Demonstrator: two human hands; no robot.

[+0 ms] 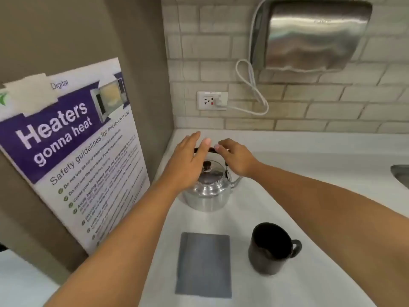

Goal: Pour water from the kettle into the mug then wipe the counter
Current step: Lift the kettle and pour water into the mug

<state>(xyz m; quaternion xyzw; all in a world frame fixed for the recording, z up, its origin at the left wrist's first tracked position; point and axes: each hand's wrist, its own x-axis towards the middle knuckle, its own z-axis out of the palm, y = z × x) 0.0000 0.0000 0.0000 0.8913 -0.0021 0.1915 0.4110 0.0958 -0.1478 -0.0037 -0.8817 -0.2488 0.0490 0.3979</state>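
A steel hand dryer [309, 36] hangs on the pale brick-tile wall [221, 52] in the upper right of the frame. Its white cord [252, 89] loops down and runs left to a white wall outlet [212, 100] at centre, where it is plugged in. On the brown side wall [66, 29] at left, a purple and white poster [73, 151] reads "Heaters gonna heat" above microwave safety guidelines, its top left corner covered by tape [28, 91]. The rim of a steel sink [401, 176] shows at the right edge.
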